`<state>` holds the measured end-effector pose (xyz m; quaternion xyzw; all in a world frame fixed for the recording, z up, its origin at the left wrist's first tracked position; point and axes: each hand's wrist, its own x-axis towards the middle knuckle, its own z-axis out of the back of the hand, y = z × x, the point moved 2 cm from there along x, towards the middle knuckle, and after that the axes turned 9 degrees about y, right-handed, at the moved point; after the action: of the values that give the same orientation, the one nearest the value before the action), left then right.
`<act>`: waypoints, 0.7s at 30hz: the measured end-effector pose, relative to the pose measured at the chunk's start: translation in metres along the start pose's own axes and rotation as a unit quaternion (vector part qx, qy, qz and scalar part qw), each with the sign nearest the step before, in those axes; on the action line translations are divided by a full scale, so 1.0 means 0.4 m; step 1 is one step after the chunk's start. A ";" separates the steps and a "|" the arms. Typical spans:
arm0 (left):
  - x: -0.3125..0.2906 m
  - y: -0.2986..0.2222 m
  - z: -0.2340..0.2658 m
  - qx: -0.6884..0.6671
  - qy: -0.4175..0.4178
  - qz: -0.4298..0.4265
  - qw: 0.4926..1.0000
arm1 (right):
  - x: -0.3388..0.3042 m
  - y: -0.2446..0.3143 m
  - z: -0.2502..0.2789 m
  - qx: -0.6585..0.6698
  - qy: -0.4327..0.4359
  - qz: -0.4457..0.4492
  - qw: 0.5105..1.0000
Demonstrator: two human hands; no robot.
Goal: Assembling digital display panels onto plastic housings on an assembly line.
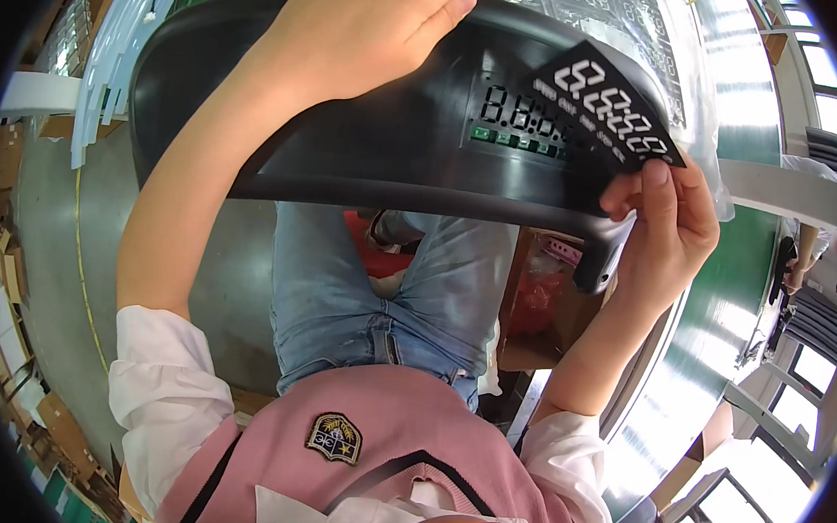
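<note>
A long black plastic housing (pixel 348 152) with rounded ends lies across above my lap. Toward its right end is a window with a segment display (pixel 518 119) and a row of small green parts under it. My right hand (pixel 670 219) pinches a black display overlay sheet (pixel 610 105) by its lower right corner. The sheet is tilted over the right side of the window and hides part of it. My left hand (pixel 385 29) reaches over the housing to its far edge, thumb and fingers closed together. The top of the picture cuts off its fingertips.
Clear plastic wrap with more display sheets (pixel 634 25) lies beyond the housing. A green work surface (pixel 722 309) runs along the right. Below it stands an open cardboard box (pixel 540 307) with red contents. At far right another person's arm (pixel 802 261) shows. Cardboard boxes (pixel 64 422) line the left.
</note>
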<state>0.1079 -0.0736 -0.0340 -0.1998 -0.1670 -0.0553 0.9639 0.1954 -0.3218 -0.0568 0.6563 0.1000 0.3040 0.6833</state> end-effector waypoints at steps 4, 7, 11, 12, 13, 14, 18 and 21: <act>0.015 0.003 0.001 -0.018 -0.001 0.000 1.000 | 0.016 -0.019 0.011 0.101 -0.011 -0.051 0.994; 0.017 0.032 -0.030 -0.062 -0.055 -0.069 0.994 | 0.016 -0.008 -0.018 0.004 -0.010 -0.078 0.997; 0.005 0.060 -0.056 -0.135 -0.160 -0.192 0.959 | 0.017 -0.011 -0.059 -0.059 -0.018 -0.062 0.996; 0.007 0.060 -0.060 -0.132 -0.157 -0.190 0.960 | 0.018 -0.012 -0.060 -0.068 -0.024 -0.046 0.996; 0.008 0.060 -0.063 -0.128 -0.156 -0.187 0.961 | 0.018 -0.014 -0.058 -0.067 -0.024 -0.050 0.996; 0.010 0.057 -0.065 -0.130 -0.153 -0.186 0.962 | 0.016 -0.014 -0.055 -0.075 -0.027 -0.054 0.995; 0.006 0.051 -0.064 -0.189 -0.141 -0.179 0.955 | 0.008 -0.019 -0.053 -0.092 -0.027 -0.056 0.994; 0.006 0.055 -0.070 -0.217 -0.151 -0.184 0.947 | 0.001 -0.023 -0.052 -0.094 -0.022 -0.046 0.994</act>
<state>0.1222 -0.0650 -0.0653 -0.3761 -0.3285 -0.2360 0.8336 0.1871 -0.3037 -0.0678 0.5904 0.0857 0.2660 0.7572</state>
